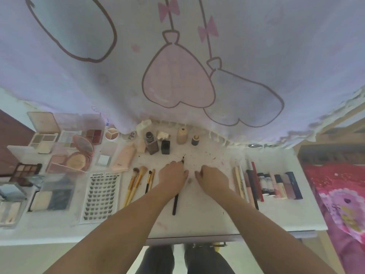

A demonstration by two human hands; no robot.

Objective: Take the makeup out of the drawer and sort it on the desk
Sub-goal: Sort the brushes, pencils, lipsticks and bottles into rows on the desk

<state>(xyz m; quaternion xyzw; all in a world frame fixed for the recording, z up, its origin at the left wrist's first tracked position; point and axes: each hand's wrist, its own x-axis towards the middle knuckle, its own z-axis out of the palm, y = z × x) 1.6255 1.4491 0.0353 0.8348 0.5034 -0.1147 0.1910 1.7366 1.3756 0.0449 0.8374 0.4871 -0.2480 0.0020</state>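
Sorted makeup covers the white desk (207, 220). Palettes and compacts (59, 147) lie at the left, beside a lash card (100, 196) and wooden-handled brushes (138, 182). Bottles and jars (158, 143) stand at the back. Pencils and lip tubes (270, 184) are lined up at the right. My left hand (172, 176) grips a long black brush (175, 203) at mid-desk; its tip pokes out past my fingers. My right hand (212, 178) rests beside it with fingers loosely curled, nothing visible in it. A small beige bit (189, 180) lies between my hands.
A lilac cloth with balloon drawings (177, 80) hangs behind the desk and over its back edge. Dark crumbs (209, 158) speckle the desk's middle. A pink bedspread (339, 194) lies to the right. A grey drawer front (197, 238) shows under the desk's near edge.
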